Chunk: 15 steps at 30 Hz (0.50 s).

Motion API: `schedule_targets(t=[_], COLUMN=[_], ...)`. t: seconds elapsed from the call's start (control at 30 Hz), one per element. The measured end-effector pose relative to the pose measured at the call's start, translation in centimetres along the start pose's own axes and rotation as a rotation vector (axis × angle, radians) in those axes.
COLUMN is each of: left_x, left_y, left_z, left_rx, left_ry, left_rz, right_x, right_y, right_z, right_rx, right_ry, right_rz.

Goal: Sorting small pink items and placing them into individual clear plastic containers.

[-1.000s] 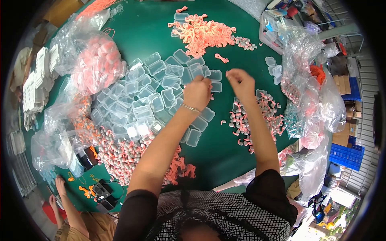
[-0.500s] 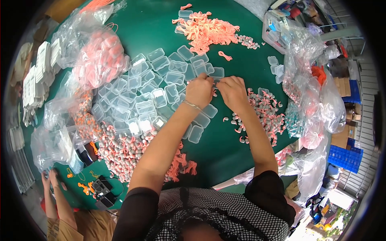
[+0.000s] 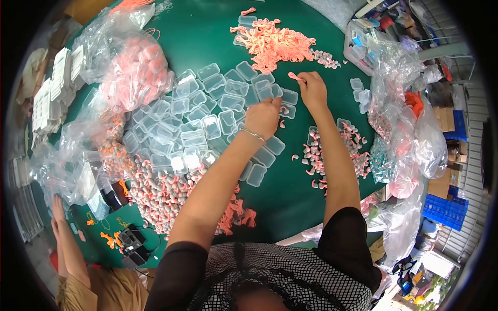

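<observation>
Over the green tabletop [image 3: 290,207], the right hand [image 3: 314,93] pinches a coral cord [image 3: 294,76], likely a pickup calling for steady carrying; left hand [image 3: 262,118] curled, hold unclear.

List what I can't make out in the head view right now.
All in the head view:
What the left hand grips: hidden by the hand itself.
The gripped end of the pink cord: covered by the right hand.
How many clear boxes there are: some overlap others.
The bag's exact contents: blurred by crinkled plastic.
Whether the co-worker's hands hold anything: too small.
</observation>
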State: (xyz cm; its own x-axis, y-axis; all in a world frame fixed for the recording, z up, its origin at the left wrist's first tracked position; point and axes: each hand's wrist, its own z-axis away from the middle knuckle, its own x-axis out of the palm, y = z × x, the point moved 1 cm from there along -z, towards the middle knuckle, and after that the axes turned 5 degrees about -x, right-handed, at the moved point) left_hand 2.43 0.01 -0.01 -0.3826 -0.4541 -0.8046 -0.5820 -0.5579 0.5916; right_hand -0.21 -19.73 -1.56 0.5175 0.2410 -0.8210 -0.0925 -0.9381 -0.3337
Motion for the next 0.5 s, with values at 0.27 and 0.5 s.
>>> schedule_targets(t=[0.27,0.5], left_x=[-0.2,-0.3], left_y=[-0.2,-0.1], left_z=[-0.6,-1.0], left_rx=[-0.007,-0.066], left_ry=[-0.047,-0.074], left_rz=[-0.043,0.002], right_x=[-3.5,-2.9], right_y=[-4.4,-4.8], right_z=[4.5,4.9], right_rx=[0.021,-0.273], right_ry=[-0.031,-0.048], right_rz=[-0.447,-0.115])
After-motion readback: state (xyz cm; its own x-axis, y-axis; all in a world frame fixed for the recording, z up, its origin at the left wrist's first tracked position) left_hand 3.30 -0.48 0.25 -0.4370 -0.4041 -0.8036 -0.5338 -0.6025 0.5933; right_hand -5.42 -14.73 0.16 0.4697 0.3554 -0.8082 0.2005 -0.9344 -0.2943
